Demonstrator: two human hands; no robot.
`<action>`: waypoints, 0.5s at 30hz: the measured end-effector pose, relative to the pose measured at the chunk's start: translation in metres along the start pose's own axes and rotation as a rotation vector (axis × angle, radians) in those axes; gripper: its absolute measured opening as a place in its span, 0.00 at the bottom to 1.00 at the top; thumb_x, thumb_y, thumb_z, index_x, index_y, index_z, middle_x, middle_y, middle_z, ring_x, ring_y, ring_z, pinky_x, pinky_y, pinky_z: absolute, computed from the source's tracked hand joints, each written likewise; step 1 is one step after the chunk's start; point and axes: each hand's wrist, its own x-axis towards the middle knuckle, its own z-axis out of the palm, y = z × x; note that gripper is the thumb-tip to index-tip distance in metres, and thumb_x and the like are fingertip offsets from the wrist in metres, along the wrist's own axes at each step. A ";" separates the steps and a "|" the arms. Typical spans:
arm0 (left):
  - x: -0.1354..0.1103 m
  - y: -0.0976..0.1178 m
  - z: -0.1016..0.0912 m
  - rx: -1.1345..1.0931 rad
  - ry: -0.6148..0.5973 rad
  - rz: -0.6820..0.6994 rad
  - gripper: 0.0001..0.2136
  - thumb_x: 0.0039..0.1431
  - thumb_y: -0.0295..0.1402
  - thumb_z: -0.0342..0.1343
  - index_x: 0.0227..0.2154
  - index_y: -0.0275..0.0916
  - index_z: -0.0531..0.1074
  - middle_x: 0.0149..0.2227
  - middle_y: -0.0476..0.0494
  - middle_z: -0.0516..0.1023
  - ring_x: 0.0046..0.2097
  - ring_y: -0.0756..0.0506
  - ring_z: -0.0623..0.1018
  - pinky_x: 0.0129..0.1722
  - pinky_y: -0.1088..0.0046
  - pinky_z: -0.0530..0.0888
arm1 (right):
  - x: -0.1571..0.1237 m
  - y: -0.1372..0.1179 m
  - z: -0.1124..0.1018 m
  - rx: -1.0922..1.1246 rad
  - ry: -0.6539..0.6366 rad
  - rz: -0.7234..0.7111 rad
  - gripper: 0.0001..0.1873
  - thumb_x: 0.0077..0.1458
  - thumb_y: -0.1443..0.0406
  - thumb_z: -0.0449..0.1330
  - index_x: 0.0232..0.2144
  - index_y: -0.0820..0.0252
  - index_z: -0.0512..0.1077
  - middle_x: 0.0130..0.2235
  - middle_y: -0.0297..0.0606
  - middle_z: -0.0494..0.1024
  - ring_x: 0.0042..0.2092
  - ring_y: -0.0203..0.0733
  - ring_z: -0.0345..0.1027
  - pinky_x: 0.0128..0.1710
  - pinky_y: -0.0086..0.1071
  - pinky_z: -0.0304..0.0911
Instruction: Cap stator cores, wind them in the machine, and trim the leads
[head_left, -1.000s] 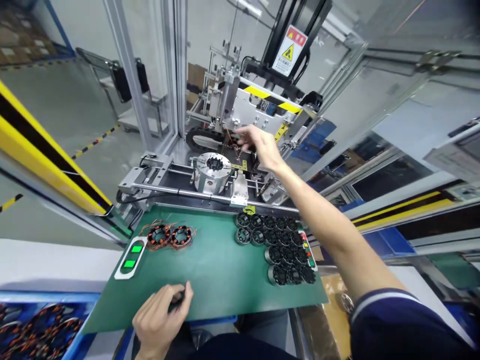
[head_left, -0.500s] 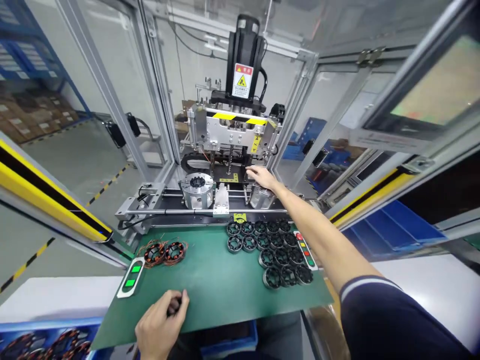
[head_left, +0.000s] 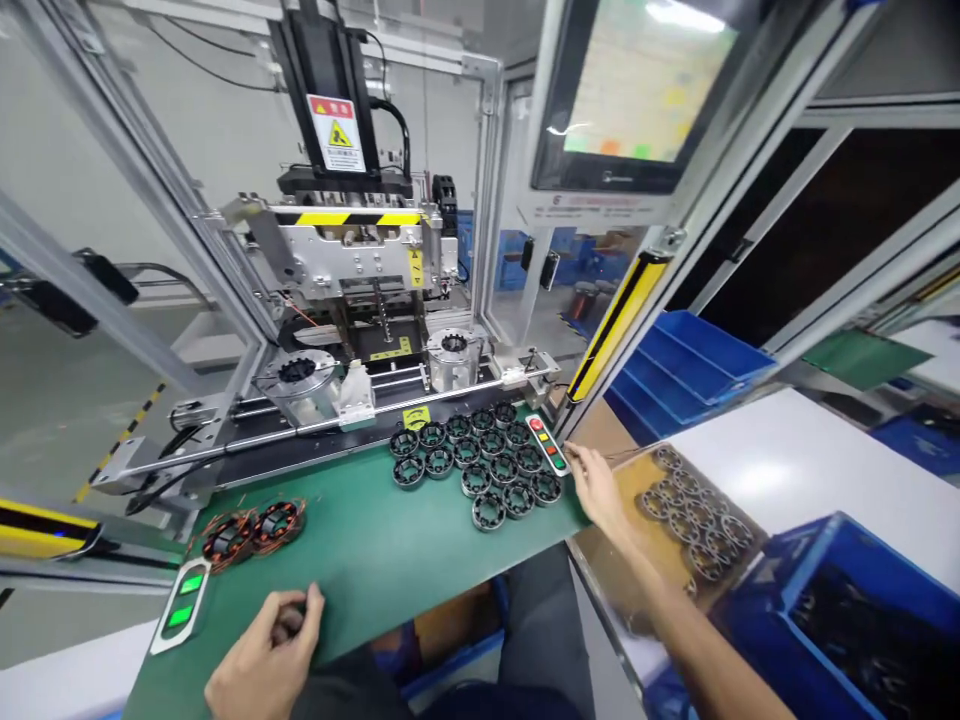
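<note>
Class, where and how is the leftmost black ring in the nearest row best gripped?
Pinch the black ring by its outer wall, probably best from the near left: it lies flat, hole upward, and neighbouring rings crowd its right and far sides.

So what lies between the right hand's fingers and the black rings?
In the head view, the button panel lies between the right hand and the black rings; I can't tell whether it is touched.
</note>
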 end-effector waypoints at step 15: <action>0.002 0.004 0.000 -0.039 0.018 -0.085 0.21 0.70 0.59 0.54 0.38 0.46 0.77 0.27 0.50 0.74 0.31 0.45 0.75 0.36 0.71 0.66 | -0.032 0.024 0.025 -0.164 -0.065 -0.079 0.17 0.80 0.53 0.66 0.62 0.51 0.81 0.67 0.47 0.82 0.61 0.48 0.81 0.64 0.48 0.82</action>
